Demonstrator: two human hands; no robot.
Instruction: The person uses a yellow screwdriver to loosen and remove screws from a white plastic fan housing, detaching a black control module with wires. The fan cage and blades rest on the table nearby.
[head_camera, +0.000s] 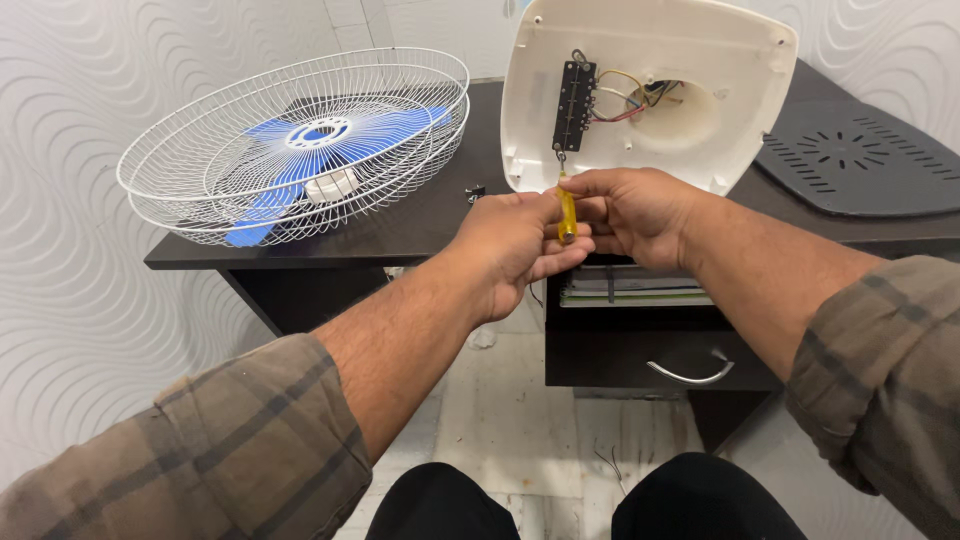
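Left hand, right hand – both gripping yellow screwdriver; white fan base

A yellow-handled screwdriver points up at the black switch strip inside a white fan base tilted on the desk's front edge

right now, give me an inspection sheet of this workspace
surface: dark desk, drawer below with a curved handle
job's things: white fan base housing stood on edge, black switch block inside; yellow screwdriver at its lower end
clutter: fan grille with blue blades; dark vented cover; small dark part
grippers: left hand and right hand both on the screwdriver
cables: coloured wires in the housing
surroundings: white patterned wall, pale floor
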